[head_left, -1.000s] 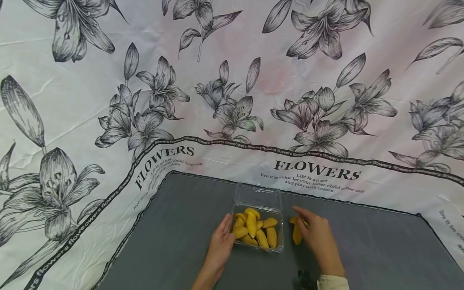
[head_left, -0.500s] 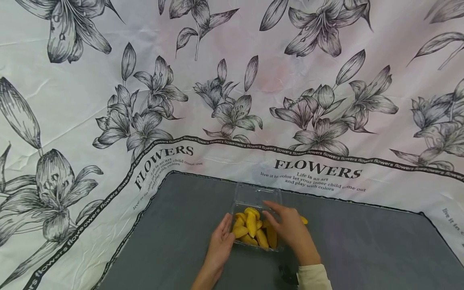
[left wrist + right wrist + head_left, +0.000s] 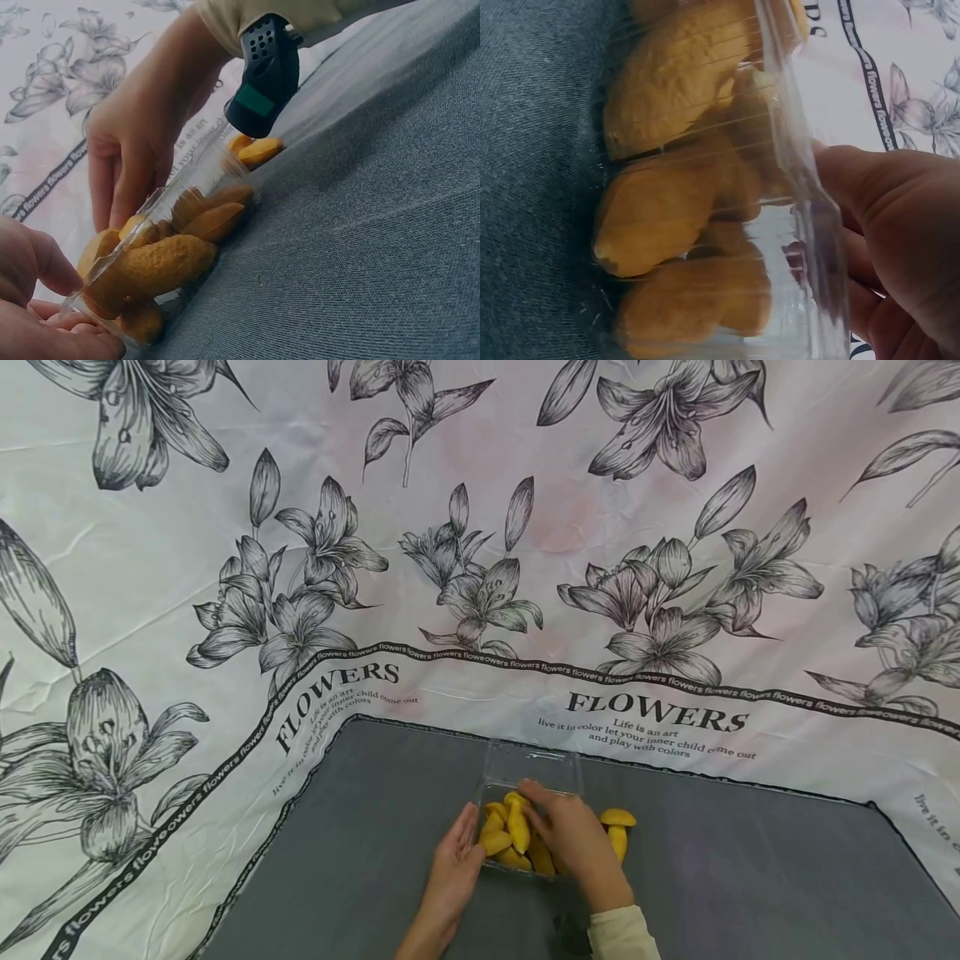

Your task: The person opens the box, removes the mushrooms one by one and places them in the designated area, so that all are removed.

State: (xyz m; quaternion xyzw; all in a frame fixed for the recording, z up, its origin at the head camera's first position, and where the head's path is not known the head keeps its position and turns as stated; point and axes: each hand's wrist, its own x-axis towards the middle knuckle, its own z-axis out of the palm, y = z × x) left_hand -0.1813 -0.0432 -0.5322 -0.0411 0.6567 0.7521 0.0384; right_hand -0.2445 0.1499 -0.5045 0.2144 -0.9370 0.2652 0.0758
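A clear plastic box [image 3: 525, 873] of yellow mushrooms [image 3: 495, 842] stands on the grey cloth, its lid [image 3: 536, 766] folded back. My left hand [image 3: 453, 856] grips the box's left side; in the left wrist view its thumb [image 3: 52, 262] lies on the rim. My right hand [image 3: 570, 835] reaches over the box, fingers pointing down among the mushrooms [image 3: 169, 262], nothing visibly lifted. In the right wrist view, that hand [image 3: 900, 240] is behind the clear wall, thumb by the rim. One mushroom [image 3: 618, 827] lies on the cloth right of the box.
Grey cloth [image 3: 375, 827] covers the tabletop around the box. A white sheet with printed flowers [image 3: 465, 710] rises behind and to the left. A dark wrist camera [image 3: 266, 82] sits under the right wrist, close over the cloth.
My right hand has moved left, from the mushroom on the cloth to above and into the box. That mushroom is now uncovered. My left hand has kept its grip.
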